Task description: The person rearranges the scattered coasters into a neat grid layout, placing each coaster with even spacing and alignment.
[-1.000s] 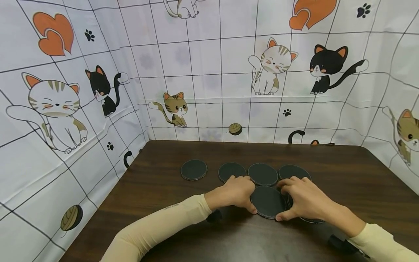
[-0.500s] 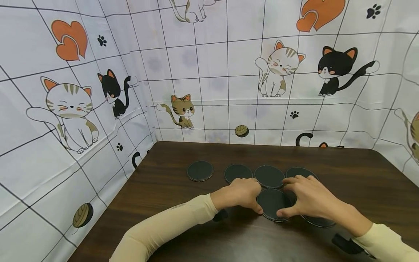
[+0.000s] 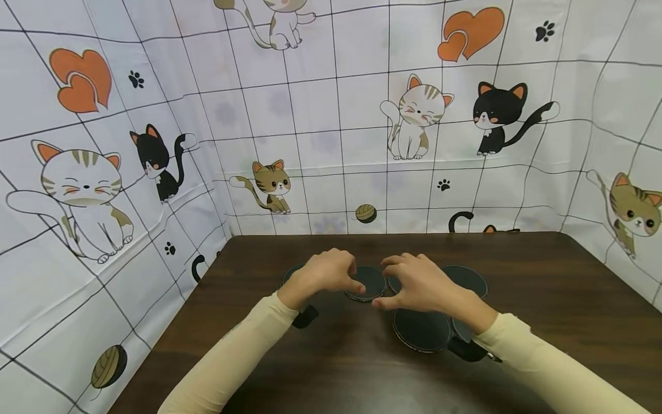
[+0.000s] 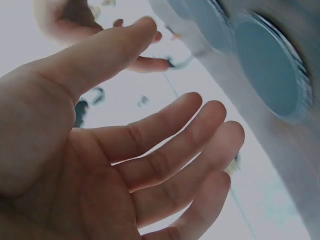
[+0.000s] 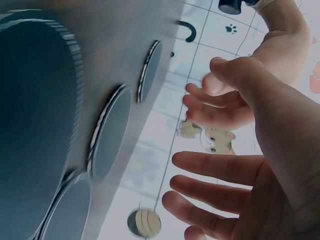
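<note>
Your left hand point(image 3: 323, 275) and right hand point(image 3: 419, 283) hover, fingers spread and holding nothing, either side of the dark round coaster point(image 3: 368, 282) at frame centre on the bench point(image 3: 543, 299), seemingly framing it.

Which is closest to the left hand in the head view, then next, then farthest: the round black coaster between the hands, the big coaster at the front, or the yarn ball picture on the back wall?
1. Coaster between the hands, beside the left hand.
2. Front coaster, toward the right.
3. Yarn ball picture, on the back wall.
</note>
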Tool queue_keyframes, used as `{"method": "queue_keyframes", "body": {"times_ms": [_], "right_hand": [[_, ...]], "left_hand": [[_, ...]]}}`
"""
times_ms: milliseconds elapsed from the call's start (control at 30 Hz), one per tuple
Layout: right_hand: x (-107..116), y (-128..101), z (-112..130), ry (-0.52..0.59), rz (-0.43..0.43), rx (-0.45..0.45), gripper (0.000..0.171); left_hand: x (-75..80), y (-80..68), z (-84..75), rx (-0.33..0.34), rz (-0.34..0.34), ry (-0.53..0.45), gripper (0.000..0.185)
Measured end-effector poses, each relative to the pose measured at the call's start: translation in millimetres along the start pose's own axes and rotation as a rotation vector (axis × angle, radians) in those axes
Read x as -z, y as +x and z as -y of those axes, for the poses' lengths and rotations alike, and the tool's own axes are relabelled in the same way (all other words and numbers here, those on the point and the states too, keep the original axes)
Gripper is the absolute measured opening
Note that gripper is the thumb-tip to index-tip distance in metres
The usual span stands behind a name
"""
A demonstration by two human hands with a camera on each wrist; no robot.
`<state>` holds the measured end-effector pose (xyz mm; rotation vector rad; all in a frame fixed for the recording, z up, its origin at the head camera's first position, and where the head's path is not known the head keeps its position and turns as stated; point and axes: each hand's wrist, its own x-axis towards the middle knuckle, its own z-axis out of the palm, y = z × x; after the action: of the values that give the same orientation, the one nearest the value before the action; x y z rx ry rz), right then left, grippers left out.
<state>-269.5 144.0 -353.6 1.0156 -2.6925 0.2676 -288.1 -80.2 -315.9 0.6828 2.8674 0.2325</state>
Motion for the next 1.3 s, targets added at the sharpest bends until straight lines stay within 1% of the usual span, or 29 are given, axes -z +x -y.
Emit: {"method": "queue_keyframes", "body": {"times_ms": [67, 133, 167, 267, 333, 400, 533, 600, 667, 800, 967, 1100, 1300], "right_hand": [[-9, 19, 7, 0.018, 0.03, 0.002, 0.068], [-17, 36, 14, 0.034, 0.064, -0.003, 0.07], [-21, 44, 17, 0.041, 0.081, -0.008, 0.071], [-32, 64, 25, 0.056, 0.128, -0.034, 0.073], [-37, 75, 30, 0.058, 0.151, -0.06, 0.075], [-42, 86, 33, 0.045, 0.168, -0.083, 0.077], [-55, 107, 38, 0.021, 0.207, -0.101, 0.084], [-63, 118, 41, 0.009, 0.23, -0.086, 0.087], [-71, 127, 43, 0.0, 0.25, -0.071, 0.089], [-84, 142, 47, -0.008, 0.266, -0.061, 0.094], [-89, 151, 45, -0.013, 0.273, -0.075, 0.099], [-90, 157, 43, -0.022, 0.288, -0.074, 0.097], [-94, 160, 39, 0.0, 0.306, -0.07, 0.093]], "left_hand": [[1.3, 0.6, 20.5, 0.033, 0.0, -0.016, 0.053], [2.6, 2.1, 38.6, 0.062, 0.001, -0.015, 0.061], [4.4, 2.8, 46.3, 0.08, -0.001, -0.005, 0.065], [10.5, 5.5, 66.1, 0.118, 0.005, 0.05, 0.086], [14.6, 6.8, 76.8, 0.136, 0.027, 0.092, 0.102], [17.3, 7.5, 86.6, 0.161, 0.065, 0.132, 0.114], [16.0, 9.1, 103.8, 0.244, 0.144, 0.205, 0.128], [12.1, 10.0, 111.3, 0.278, 0.171, 0.254, 0.128], [7.3, 10.6, 117.4, 0.307, 0.191, 0.285, 0.123], [-1.3, 12.2, 128.4, 0.336, 0.215, 0.293, 0.11], [-2.5, 18.1, 136.8, 0.341, 0.226, 0.276, 0.116], [-0.4, 21.3, 143.3, 0.335, 0.239, 0.274, 0.118], [-1.1, 24.4, 150.0, 0.324, 0.278, 0.214, 0.118]]}}
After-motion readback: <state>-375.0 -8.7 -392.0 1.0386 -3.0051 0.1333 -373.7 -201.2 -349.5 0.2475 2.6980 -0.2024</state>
